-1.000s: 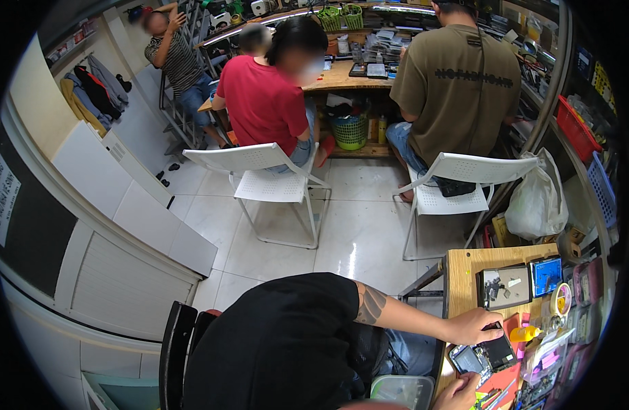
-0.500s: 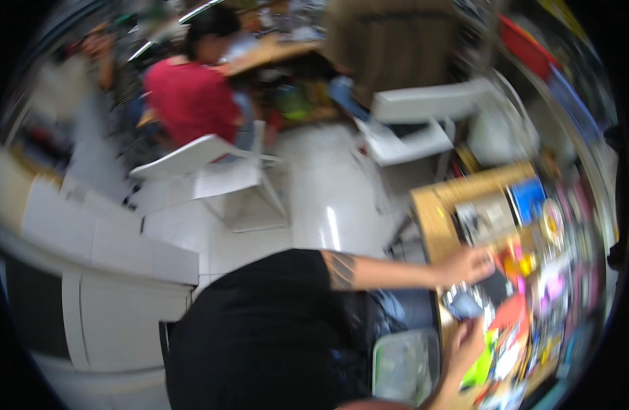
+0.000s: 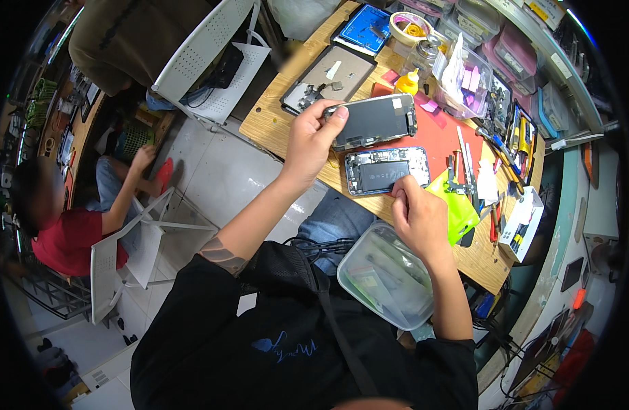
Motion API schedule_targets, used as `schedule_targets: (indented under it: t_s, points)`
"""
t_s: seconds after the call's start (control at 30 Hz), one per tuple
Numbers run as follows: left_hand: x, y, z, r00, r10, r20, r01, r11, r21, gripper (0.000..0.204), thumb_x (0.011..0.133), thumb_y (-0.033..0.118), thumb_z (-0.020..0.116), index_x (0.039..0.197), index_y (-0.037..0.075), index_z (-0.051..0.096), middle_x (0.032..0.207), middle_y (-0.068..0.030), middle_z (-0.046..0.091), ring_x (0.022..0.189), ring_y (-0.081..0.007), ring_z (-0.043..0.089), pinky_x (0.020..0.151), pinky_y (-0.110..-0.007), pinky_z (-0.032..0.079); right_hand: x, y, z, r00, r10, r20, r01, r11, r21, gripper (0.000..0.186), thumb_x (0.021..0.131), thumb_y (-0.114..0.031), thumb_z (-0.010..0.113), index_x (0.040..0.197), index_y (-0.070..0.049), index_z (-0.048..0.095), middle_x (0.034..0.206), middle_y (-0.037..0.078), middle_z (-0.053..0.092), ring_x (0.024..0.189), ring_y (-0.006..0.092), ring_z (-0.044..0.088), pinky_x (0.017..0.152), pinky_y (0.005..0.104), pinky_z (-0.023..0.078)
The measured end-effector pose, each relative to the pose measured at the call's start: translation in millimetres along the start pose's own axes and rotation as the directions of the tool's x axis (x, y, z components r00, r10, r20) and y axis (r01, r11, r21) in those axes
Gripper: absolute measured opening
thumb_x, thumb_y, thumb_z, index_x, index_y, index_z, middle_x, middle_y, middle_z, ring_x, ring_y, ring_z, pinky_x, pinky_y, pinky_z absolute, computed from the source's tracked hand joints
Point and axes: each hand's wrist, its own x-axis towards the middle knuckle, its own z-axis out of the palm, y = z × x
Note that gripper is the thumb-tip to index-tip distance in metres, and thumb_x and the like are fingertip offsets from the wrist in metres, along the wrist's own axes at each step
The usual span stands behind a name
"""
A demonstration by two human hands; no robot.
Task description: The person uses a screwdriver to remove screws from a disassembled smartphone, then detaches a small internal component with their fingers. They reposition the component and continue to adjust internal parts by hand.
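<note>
Head view, the only one. Landmark: the open phone body (image 3: 415, 161), lying at the near edge of the wooden table (image 3: 268, 115), its inside exposed, a black battery (image 3: 381, 178) seated in it.

Left hand (image 3: 312, 141): thumb and fingers pinch the dark panel (image 3: 376, 120) by its left end, tilted just beyond the phone body; whether the two touch, cannot tell. Right hand (image 3: 420, 217): at the phone body's near right corner, fingers curled in, tips by the battery's edge; cannot tell whether they grip a small tool or only touch. Hands apart from each other.

Progress, as judged: opening looks done, the panel being off the frame. Battery looks in place. Panel and body are unjoined; the phone is not closed up.

Around the phone body: orange-red mat (image 3: 450, 139) beyond and to its right; yellow bottle (image 3: 407, 83) beyond, past the panel; black-rimmed tray (image 3: 347, 70) with small parts, beyond and left; bright green piece (image 3: 459, 219) to the right, nearer the person; clear plastic tub (image 3: 386, 273) on its near side.
</note>
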Motion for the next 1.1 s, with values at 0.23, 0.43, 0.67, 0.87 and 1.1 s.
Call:
schedule_targets:
  t_s: [0.23, 0.43, 0.67, 0.87, 1.1]
  points:
    - [-5.1, 38.5, -48.3, 0.993, 0.014, -0.115, -0.011, 1.0, 0.02, 0.026, 0.108, 0.02, 0.067, 0.124, -0.001, 0.07, 0.108, -0.0048, 0.074, 0.094, -0.0072, 0.067, 0.087, -0.024, 0.052, -0.7, 2.0, -1.6, 1.0, 0.001, 0.01, -0.001, 1.0, 0.03, 0.01, 0.091, -0.006, 0.065, 0.1, -0.006, 0.06, 0.076, 0.012, 0.069, 0.068, 0.0332, 0.07, 0.062, 0.0452, 0.053]
    - [24.2, 54.6, -82.2, 0.974, -0.051, -0.222, 0.074, 0.993, 0.094, 0.03, 0.109, 0.016, 0.061, 0.133, -0.003, 0.066, 0.118, -0.0097, 0.074, 0.105, -0.0156, 0.072, 0.094, -0.031, 0.059, -1.8, 4.4, -0.3, 1.0, 0.008, 0.01, -0.008, 1.0, 0.029, 0.012, 0.09, -0.006, 0.065, 0.099, -0.006, 0.058, 0.076, 0.011, 0.069, 0.069, 0.0333, 0.07, 0.063, 0.0452, 0.054]
    - [38.2, 43.8, -75.9, 0.986, -0.06, -0.153, 0.085, 0.983, 0.162, 0.039, 0.103, 0.014, 0.072, 0.135, -0.005, 0.063, 0.113, -0.0103, 0.075, 0.096, -0.0152, 0.073, 0.08, -0.028, 0.059, -0.1, 3.1, 0.3, 0.999, -0.014, -0.032, 0.016, 0.998, 0.061, 0.01, 0.089, 0.0, 0.064, 0.097, -0.005, 0.061, 0.073, 0.013, 0.066, 0.063, 0.0318, 0.068, 0.06, 0.0423, 0.052]
    - [38.4, 49.0, -75.0, 0.992, -0.006, -0.123, 0.056, 0.909, 0.413, 0.041, 0.1, 0.015, 0.076, 0.134, -0.006, 0.066, 0.119, -0.0152, 0.076, 0.1, -0.0152, 0.075, 0.079, -0.027, 0.059, -0.7, 4.5, -1.5, 1.0, 0.006, 0.018, -0.007, 0.999, 0.049, 0.012, 0.089, -0.005, 0.066, 0.099, -0.007, 0.058, 0.076, 0.012, 0.069, 0.068, 0.0336, 0.07, 0.061, 0.0451, 0.053]
    - [31.7, 50.2, -62.2, 0.981, 0.193, -0.023, -0.122, 0.705, 0.699, 0.045, 0.096, 0.019, 0.081, 0.133, -0.004, 0.069, 0.122, -0.017, 0.076, 0.098, -0.0159, 0.075, 0.081, -0.029, 0.059, -0.7, 5.1, -1.5, 1.0, 0.014, 0.021, -0.016, 0.998, 0.063, 0.013, 0.089, -0.006, 0.066, 0.1, -0.007, 0.058, 0.077, 0.012, 0.069, 0.069, 0.0331, 0.071, 0.061, 0.045, 0.053]
